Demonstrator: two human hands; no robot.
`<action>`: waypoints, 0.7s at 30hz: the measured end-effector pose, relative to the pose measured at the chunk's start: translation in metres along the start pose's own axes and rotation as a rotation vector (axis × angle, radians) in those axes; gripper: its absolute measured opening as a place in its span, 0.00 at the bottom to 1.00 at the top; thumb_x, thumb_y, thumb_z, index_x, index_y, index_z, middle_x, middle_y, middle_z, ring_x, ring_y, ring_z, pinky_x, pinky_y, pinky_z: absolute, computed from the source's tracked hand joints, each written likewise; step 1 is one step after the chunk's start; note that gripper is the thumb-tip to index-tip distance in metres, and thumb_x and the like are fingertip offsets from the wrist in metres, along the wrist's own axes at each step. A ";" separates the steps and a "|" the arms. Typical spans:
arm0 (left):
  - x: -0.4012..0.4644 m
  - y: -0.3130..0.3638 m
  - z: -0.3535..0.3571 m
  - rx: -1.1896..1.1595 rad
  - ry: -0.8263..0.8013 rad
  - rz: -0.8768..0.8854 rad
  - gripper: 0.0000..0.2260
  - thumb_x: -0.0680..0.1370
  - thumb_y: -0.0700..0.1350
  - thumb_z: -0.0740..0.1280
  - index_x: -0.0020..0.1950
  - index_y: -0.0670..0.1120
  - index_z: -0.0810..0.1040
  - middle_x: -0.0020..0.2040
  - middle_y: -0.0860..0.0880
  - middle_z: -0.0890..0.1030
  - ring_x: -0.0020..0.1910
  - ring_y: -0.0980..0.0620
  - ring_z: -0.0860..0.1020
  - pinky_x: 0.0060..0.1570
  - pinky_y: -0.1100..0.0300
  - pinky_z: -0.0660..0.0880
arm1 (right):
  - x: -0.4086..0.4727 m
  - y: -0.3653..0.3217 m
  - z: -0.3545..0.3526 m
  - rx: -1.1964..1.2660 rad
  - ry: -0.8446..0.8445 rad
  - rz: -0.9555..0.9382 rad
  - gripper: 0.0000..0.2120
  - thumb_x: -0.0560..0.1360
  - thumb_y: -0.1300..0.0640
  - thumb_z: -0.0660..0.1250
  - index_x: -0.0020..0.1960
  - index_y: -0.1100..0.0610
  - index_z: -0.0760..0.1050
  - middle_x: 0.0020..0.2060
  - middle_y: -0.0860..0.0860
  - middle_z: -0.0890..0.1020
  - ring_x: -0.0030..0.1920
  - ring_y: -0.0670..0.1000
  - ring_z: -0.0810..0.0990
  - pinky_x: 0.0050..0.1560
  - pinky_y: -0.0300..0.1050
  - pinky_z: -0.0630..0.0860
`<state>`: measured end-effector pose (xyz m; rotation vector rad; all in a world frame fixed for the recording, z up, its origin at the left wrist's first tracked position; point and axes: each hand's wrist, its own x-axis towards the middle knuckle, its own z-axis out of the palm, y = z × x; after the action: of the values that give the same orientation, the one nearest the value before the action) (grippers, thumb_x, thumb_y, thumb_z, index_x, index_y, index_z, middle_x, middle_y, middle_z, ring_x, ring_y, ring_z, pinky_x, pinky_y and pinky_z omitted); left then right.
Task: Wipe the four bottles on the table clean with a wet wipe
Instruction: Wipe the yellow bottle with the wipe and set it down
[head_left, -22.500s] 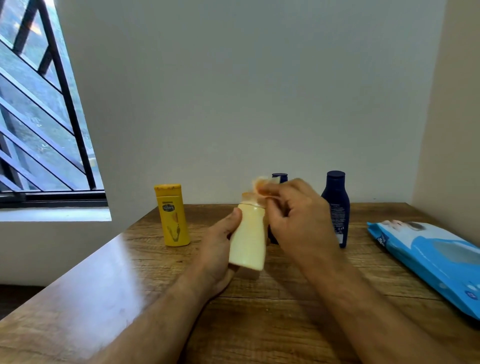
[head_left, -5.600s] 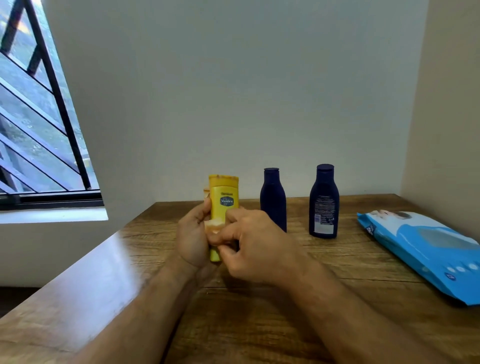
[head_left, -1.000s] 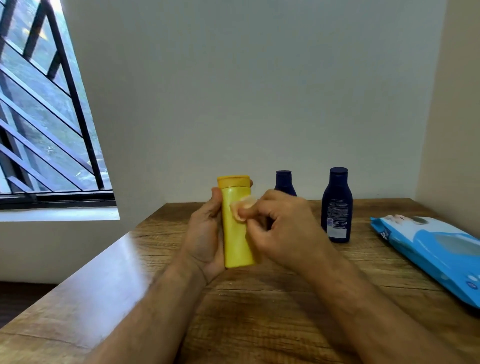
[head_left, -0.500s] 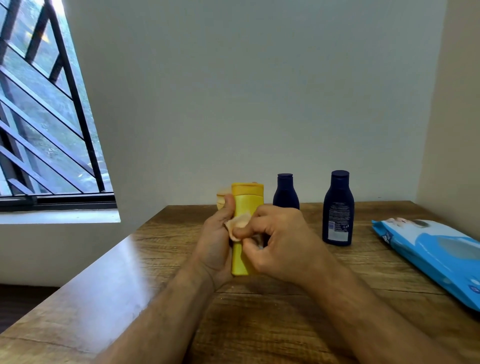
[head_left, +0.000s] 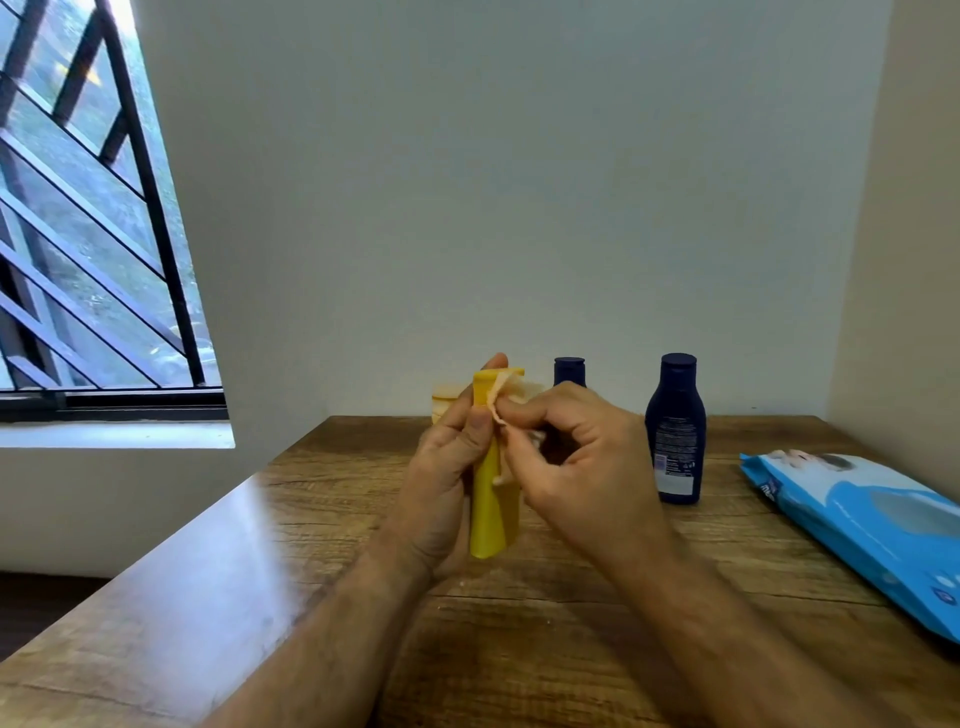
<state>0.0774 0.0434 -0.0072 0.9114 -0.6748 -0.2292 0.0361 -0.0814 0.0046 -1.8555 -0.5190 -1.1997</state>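
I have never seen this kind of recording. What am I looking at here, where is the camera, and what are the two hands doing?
There is no machine: a person wears one camera on the head, which looks down at their own hands. The left hand grips a yellow bottle above a wooden table. The right hand pinches a wet wipe against the bottle's top. Behind the hands stand a pale bottle, mostly hidden, and two dark blue bottles. A blue pack of wipes lies on the right. A barred window is on the left.
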 end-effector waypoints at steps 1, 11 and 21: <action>0.001 0.000 -0.002 -0.005 -0.013 0.017 0.33 0.72 0.52 0.78 0.75 0.47 0.72 0.67 0.37 0.78 0.65 0.41 0.79 0.64 0.47 0.77 | 0.000 -0.001 0.000 0.029 -0.018 -0.010 0.07 0.72 0.61 0.73 0.50 0.57 0.84 0.42 0.47 0.83 0.43 0.45 0.83 0.42 0.38 0.81; 0.003 -0.004 -0.007 0.235 0.009 0.101 0.33 0.67 0.46 0.76 0.72 0.49 0.75 0.60 0.45 0.82 0.59 0.43 0.79 0.57 0.48 0.78 | 0.008 0.013 -0.010 0.097 0.176 0.315 0.05 0.74 0.60 0.73 0.49 0.55 0.85 0.39 0.48 0.85 0.37 0.46 0.83 0.31 0.37 0.78; 0.003 -0.006 -0.025 0.908 0.096 0.493 0.31 0.67 0.48 0.77 0.69 0.47 0.77 0.59 0.45 0.77 0.61 0.43 0.77 0.58 0.47 0.80 | 0.009 0.005 -0.017 0.048 -0.001 0.019 0.07 0.70 0.64 0.68 0.44 0.55 0.83 0.39 0.44 0.81 0.42 0.43 0.80 0.38 0.28 0.73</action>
<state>0.0963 0.0546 -0.0213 1.5592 -0.9047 0.6102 0.0349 -0.0989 0.0130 -1.8170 -0.5255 -1.1640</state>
